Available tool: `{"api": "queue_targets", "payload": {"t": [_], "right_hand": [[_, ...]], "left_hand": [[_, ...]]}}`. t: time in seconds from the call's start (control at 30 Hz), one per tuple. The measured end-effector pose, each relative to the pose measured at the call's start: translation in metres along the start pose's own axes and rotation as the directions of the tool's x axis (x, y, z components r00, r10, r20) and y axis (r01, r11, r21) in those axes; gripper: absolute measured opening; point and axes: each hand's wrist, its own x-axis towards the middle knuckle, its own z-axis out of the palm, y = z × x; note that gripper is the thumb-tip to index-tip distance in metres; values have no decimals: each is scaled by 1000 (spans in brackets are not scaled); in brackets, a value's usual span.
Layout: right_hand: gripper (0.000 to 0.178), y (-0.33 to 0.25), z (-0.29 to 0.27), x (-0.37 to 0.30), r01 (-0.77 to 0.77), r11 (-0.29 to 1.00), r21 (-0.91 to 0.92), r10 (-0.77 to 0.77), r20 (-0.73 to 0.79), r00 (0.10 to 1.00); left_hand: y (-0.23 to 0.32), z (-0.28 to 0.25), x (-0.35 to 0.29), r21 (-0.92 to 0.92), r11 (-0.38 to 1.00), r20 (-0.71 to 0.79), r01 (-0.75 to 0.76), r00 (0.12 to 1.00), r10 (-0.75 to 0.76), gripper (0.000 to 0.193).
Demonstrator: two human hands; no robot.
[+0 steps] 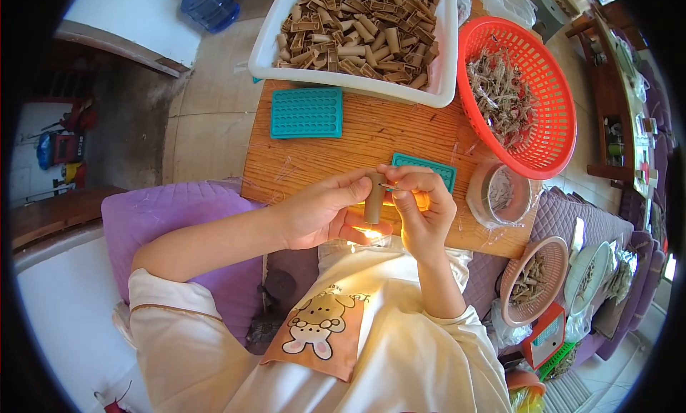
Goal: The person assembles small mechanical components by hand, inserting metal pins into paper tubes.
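Observation:
In the middle, above my lap, my left hand (330, 204) grips a tan plastic casing (373, 200), a short hollow-looking piece held upright between thumb and fingers. My right hand (427, 209) meets it at its upper right, pinching a small thin part (389, 187) with a hint of green between thumb and forefinger. What exactly this part is, I cannot make out. A bright yellow glow (370, 233) shows just below the casing, by the fingers of my left hand. Beyond my right hand lies a teal tray (429, 168), partly hidden by the fingers.
On the wooden table (300, 166) stand a white bin (449, 70) heaped with tan casings, a teal grid tray (306, 113), a red basket (561, 120) of wired parts and a clear round tub (480, 198). A pink basket (509, 291) of casings sits at the right.

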Motion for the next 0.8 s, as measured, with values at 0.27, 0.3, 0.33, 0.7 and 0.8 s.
{"api": "queue_targets", "payload": {"t": [0.27,0.3,0.33,0.7,0.8], "right_hand": [[8,-1,5,-2,-76,994,78,80,-51,996],[8,1,4,-1,-50,998,-23,49,-26,998],[8,3,3,-1,-21,992,-122,22,2,1000],[6,20,-3,4,-188,981,-47,192,128,973],[5,22,-7,10,-221,971,-86,235,213,949]], "left_hand": [[-1,2,0,-4,1000,10,-22,1000,22,40],[-1,1,0,-5,1000,11,-21,1000,21,40],[-3,0,1,-11,1000,-24,-10,1000,9,39],[1,0,3,-9,998,-204,68,977,-69,29],[2,-1,3,-1,998,-223,64,973,-62,26]]}}
